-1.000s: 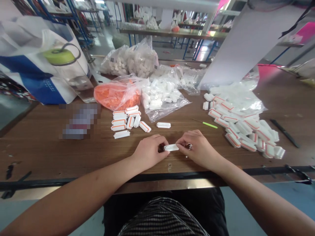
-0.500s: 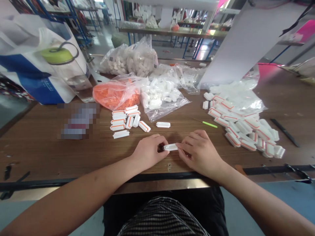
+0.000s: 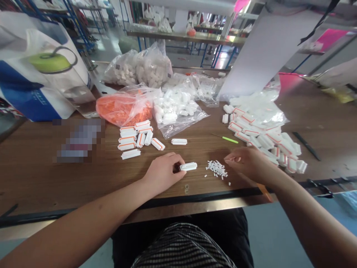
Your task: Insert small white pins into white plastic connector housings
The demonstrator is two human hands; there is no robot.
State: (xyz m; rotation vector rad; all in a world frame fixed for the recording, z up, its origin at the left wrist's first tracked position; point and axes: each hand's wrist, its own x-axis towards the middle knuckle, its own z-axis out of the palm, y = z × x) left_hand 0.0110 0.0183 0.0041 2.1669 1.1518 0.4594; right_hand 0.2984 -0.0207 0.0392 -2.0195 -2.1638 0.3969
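My left hand (image 3: 166,169) pinches one end of a small white plastic housing (image 3: 189,166), which has a row of slots facing up, just above the table. My right hand (image 3: 249,163) is off to the right of it, a little blurred, its fingers curled and thumb and fingertips drawn together; what they hold, if anything, is too small to make out. Between the hands lies a pile of tiny white pieces (image 3: 216,168), close to the right fingertips. Beyond the left hand, a single white housing (image 3: 179,142) lies on the table.
White housings with orange strips (image 3: 127,140) are grouped at left; a larger heap (image 3: 267,139) spreads at right. A green-handled pick (image 3: 230,140) and a black stick (image 3: 306,146) lie nearby. Behind stand bags of orange parts (image 3: 122,108) and white parts (image 3: 175,106), and a green-lidded bottle (image 3: 50,63).
My right hand has let go of the white housing and moved right, uncovering the pile of tiny white pieces. My left hand keeps its hold. The view has shifted slightly.
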